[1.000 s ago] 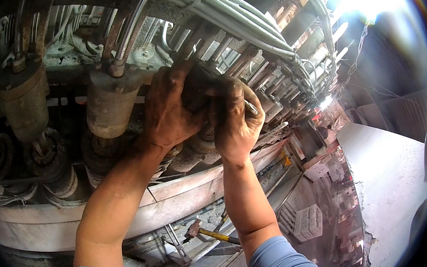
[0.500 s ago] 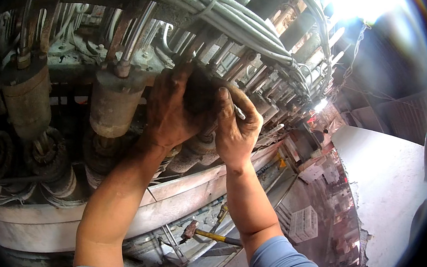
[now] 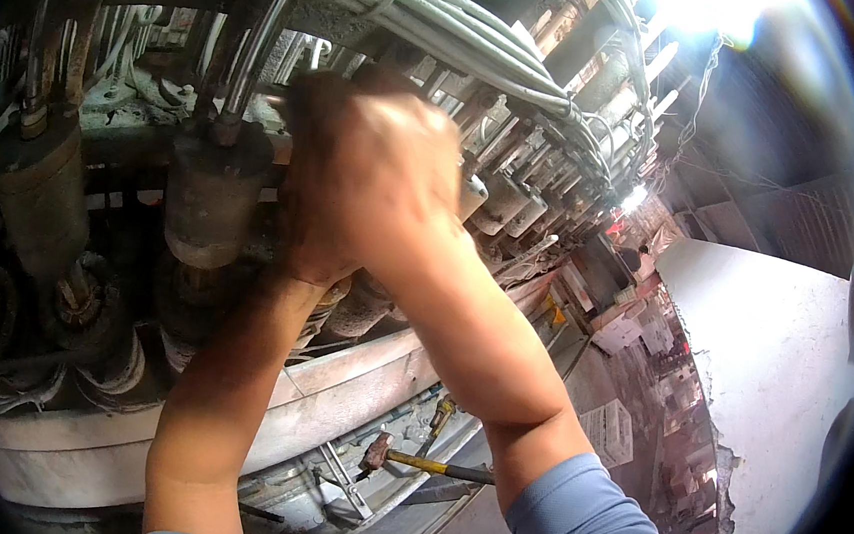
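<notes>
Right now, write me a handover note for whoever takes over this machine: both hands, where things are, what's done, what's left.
Right hand: raised in front of the row of grimy cylinders, blurred, covering the spot being worked; whether it grips anything cannot be told.
Left hand: mostly hidden behind the right one, against the same fitting beside the cylinder.
Hammer: lying loose on the ledge below, untouched.
Cable bundle: runs overhead, tied.
Done: nothing visibly removed or loose.
Left: the fitting under the hands; check it by touch, since it is out of sight.
</notes>
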`<move>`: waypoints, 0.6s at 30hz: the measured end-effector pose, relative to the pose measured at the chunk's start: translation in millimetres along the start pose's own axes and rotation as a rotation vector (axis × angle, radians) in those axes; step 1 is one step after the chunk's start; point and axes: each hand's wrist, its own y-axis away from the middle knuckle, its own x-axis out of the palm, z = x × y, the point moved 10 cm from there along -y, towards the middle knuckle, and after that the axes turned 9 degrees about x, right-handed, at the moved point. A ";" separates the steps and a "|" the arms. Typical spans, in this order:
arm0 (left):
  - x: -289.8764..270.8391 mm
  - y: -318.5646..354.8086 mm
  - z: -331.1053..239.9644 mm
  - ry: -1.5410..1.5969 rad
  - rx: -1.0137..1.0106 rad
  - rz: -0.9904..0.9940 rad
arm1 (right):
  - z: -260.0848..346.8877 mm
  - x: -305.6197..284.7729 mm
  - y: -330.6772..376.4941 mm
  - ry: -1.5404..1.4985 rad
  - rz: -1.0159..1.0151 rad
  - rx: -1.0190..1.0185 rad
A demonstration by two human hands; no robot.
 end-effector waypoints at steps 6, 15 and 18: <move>-25.6 14.1 7.1 -0.008 0.010 -0.223 | -59.2 -50.5 45.9 -0.768 -0.247 0.124; -28.8 10.7 1.7 0.046 0.024 -0.224 | -103.4 -5.9 65.4 -0.904 -0.169 0.245; -24.1 14.3 3.9 0.037 0.009 -0.208 | -104.0 -3.0 65.8 -0.931 -0.081 0.305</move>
